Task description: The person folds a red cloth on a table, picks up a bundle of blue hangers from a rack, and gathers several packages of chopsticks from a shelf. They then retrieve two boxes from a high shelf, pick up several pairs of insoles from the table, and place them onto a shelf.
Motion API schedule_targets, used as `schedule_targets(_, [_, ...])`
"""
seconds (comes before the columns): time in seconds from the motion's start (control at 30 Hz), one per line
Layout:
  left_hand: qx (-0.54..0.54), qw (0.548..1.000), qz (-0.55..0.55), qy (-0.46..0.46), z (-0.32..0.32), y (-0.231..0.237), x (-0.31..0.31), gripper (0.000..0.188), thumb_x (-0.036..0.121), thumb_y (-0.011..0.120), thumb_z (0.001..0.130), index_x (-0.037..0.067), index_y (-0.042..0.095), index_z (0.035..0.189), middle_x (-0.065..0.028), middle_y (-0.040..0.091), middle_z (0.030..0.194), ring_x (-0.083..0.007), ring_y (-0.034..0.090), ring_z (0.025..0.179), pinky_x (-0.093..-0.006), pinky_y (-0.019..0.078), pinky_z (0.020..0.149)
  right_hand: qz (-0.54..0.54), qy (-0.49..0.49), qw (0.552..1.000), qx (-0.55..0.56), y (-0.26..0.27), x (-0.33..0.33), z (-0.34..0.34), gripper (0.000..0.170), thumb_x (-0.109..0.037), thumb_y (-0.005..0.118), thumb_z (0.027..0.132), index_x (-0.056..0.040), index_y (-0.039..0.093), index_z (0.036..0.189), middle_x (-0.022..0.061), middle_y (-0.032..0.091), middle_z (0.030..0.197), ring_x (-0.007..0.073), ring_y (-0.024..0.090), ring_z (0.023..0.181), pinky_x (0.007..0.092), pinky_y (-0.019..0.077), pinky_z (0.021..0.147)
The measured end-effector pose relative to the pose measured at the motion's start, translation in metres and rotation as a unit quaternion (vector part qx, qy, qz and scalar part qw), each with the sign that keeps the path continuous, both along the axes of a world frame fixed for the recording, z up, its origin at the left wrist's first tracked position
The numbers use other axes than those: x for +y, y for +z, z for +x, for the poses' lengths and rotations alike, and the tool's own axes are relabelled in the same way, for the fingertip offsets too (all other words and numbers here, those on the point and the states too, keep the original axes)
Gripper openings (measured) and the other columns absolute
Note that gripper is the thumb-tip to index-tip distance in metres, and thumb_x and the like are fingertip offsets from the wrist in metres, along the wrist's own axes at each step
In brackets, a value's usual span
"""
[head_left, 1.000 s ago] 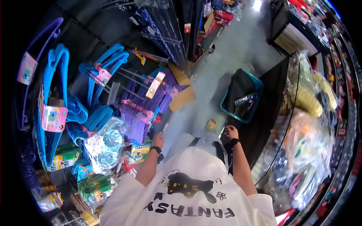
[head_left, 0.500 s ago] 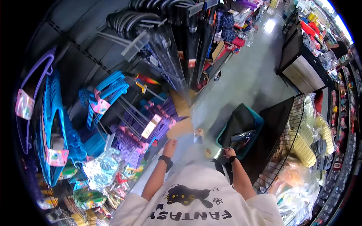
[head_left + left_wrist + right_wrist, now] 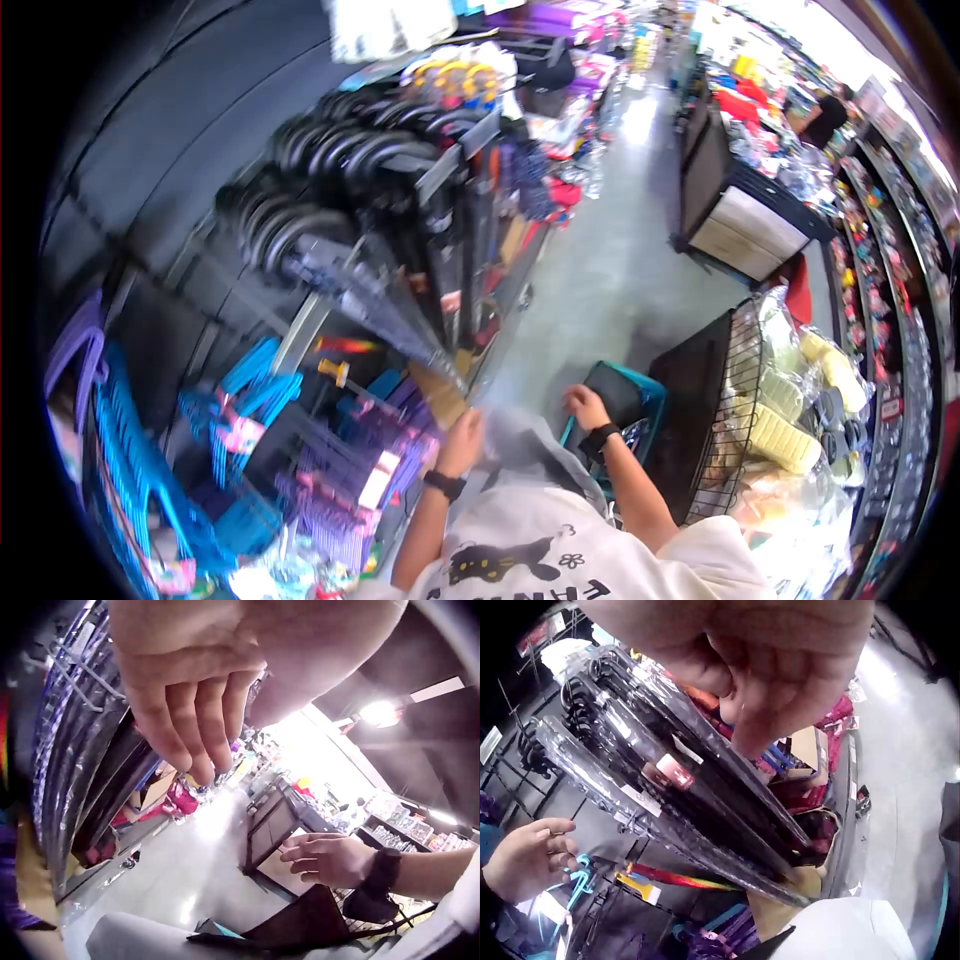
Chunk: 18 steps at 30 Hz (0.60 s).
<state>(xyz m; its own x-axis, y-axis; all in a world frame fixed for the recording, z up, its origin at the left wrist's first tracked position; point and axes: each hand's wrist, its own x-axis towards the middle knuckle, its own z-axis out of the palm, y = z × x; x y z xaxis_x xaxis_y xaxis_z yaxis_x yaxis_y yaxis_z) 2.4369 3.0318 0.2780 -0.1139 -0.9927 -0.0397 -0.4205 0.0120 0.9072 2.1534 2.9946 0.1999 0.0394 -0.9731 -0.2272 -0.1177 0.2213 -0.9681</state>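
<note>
My left hand (image 3: 462, 445) hangs in front of my body with nothing in it, its fingers loosely bent in the left wrist view. On the other side my right hand (image 3: 585, 405) is also bare, fingers relaxed, overlapping the edge of a teal basket (image 3: 657, 395) in the head view. Ahead and to the left hang several black umbrellas (image 3: 350, 255) with hooked handles and clear plastic sleeves, seen large behind the right hand (image 3: 780, 675) in the right wrist view. Below them, purple hangers (image 3: 335, 510) lie nearest the left hand.
Blue hangers (image 3: 150, 490) hang at the lower left. A wire-edged bin (image 3: 735, 430) of yellow slippers (image 3: 785, 440) stands on the right. Farther up the aisle floor (image 3: 590, 290) is a dark display stand (image 3: 750, 220), with a person (image 3: 825, 120) beyond it.
The view has tilted up and moved forward along the aisle, bringing the umbrellas fully into sight. Both hands have swung higher, and the hangers have slid down in view.
</note>
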Motion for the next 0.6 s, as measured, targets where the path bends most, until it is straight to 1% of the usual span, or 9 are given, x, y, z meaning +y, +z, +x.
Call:
schedule_targets(0.03, [-0.008, 1.0, 0.009, -0.009, -0.004, 0.013, -0.007, 0.023, 0.011, 0.046, 0.085, -0.001, 0.048, 0.104, -0.0126, 0.058, 0.093, -0.0209, 0.058, 0.087, -0.029, 0.044, 0.077, -0.002, 0.009, 1.0, 0.025, 0.007, -0.006, -0.001, 0.019, -0.004, 0.042, 0.079, -0.0008, 0.055, 0.093, 0.0074, 0.061, 0.081, 0.0141, 0.056, 0.07, 0.0256, 0.0447, 0.063])
schedule_targets(0.1, [0.019, 1.0, 0.005, -0.023, -0.007, 0.004, -0.02, 0.025, 0.013, 0.047, 0.083, -0.001, 0.049, 0.104, -0.0174, 0.057, 0.095, -0.0258, 0.057, 0.089, -0.0317, 0.0442, 0.075, 0.003, 0.008, 0.998, 0.06, 0.029, -0.015, -0.001, 0.016, -0.005, 0.042, 0.081, -0.0011, 0.055, 0.091, 0.0058, 0.058, 0.077, 0.0138, 0.054, 0.066, 0.0259, 0.0437, 0.06])
schedule_targets(0.13, [-0.009, 0.999, -0.009, -0.031, -0.008, 0.0, -0.028, 0.025, 0.014, 0.047, 0.083, 0.0, 0.05, 0.104, -0.0167, 0.058, 0.095, -0.0247, 0.057, 0.088, -0.032, 0.0445, 0.074, -0.004, 0.006, 0.997, 0.075, 0.036, -0.02, -0.003, 0.017, -0.004, 0.042, 0.08, -0.0009, 0.055, 0.091, 0.006, 0.058, 0.078, 0.0138, 0.055, 0.066, 0.0263, 0.0439, 0.061])
schedule_targets(0.17, [0.026, 0.999, 0.027, -0.028, -0.015, 0.014, -0.033, 0.025, 0.014, 0.048, 0.083, 0.001, 0.049, 0.104, -0.0162, 0.058, 0.094, -0.0251, 0.057, 0.087, -0.0325, 0.0447, 0.073, -0.01, 0.006, 0.996, 0.089, 0.037, -0.026, -0.006, 0.018, -0.004, 0.042, 0.079, -0.0008, 0.055, 0.091, 0.0062, 0.058, 0.079, 0.0139, 0.055, 0.067, 0.0267, 0.0441, 0.062])
schedule_targets(0.2, [0.005, 0.999, 0.027, -0.039, -0.02, 0.019, -0.041, 0.025, 0.014, 0.048, 0.083, 0.001, 0.049, 0.104, -0.0156, 0.058, 0.093, -0.0253, 0.057, 0.086, -0.0326, 0.0449, 0.073, 0.001, 0.008, 0.998, 0.068, 0.031, -0.033, -0.013, 0.023, -0.006, 0.043, 0.078, 0.0012, 0.055, 0.097, 0.0097, 0.061, 0.084, 0.0161, 0.057, 0.071, 0.0284, 0.0462, 0.066])
schedule_targets(0.33, [-0.008, 0.995, 0.045, -0.087, -0.045, 0.023, -0.088, 0.025, 0.015, 0.048, 0.082, 0.002, 0.049, 0.104, -0.0144, 0.058, 0.093, -0.026, 0.057, 0.087, -0.0329, 0.0449, 0.073, 0.044, -0.046, 0.996, 0.055, 0.022, -0.072, -0.044, 0.025, -0.007, 0.042, 0.078, 0.0026, 0.055, 0.097, 0.0099, 0.061, 0.084, 0.0167, 0.057, 0.072, 0.0285, 0.0455, 0.065])
schedule_targets(0.4, [-0.039, 0.994, 0.005, -0.103, -0.066, 0.027, -0.119, 0.025, 0.015, 0.048, 0.082, 0.003, 0.049, 0.104, -0.0141, 0.058, 0.093, -0.0261, 0.057, 0.086, -0.0334, 0.0447, 0.073, 0.057, -0.061, 0.994, 0.068, 0.028, -0.093, -0.066, 0.025, -0.007, 0.042, 0.078, 0.0025, 0.055, 0.097, 0.01, 0.061, 0.083, 0.0174, 0.057, 0.072, 0.0287, 0.0452, 0.065])
schedule_targets(0.53, [-0.057, 0.987, -0.047, -0.14, -0.122, 0.046, -0.195, 0.025, 0.014, 0.048, 0.081, 0.004, 0.049, 0.104, -0.0152, 0.057, 0.093, -0.0296, 0.055, 0.086, -0.0351, 0.0437, 0.073, 0.107, -0.14, 0.984, -0.03, -0.01, -0.149, -0.125, 0.023, -0.01, 0.045, 0.079, 0.0027, 0.055, 0.096, 0.0097, 0.06, 0.084, 0.0185, 0.057, 0.068, 0.0292, 0.0452, 0.062])
schedule_targets(0.6, [-0.059, 0.987, -0.037, -0.147, -0.152, 0.049, -0.238, 0.024, 0.014, 0.047, 0.082, 0.004, 0.049, 0.104, -0.0165, 0.055, 0.096, -0.0323, 0.053, 0.088, -0.0363, 0.0432, 0.073, 0.107, -0.161, 0.975, -0.112, -0.061, -0.187, -0.168, 0.022, -0.01, 0.044, 0.081, 0.002, 0.056, 0.095, 0.0101, 0.06, 0.083, 0.0161, 0.057, 0.067, 0.0263, 0.0454, 0.058])
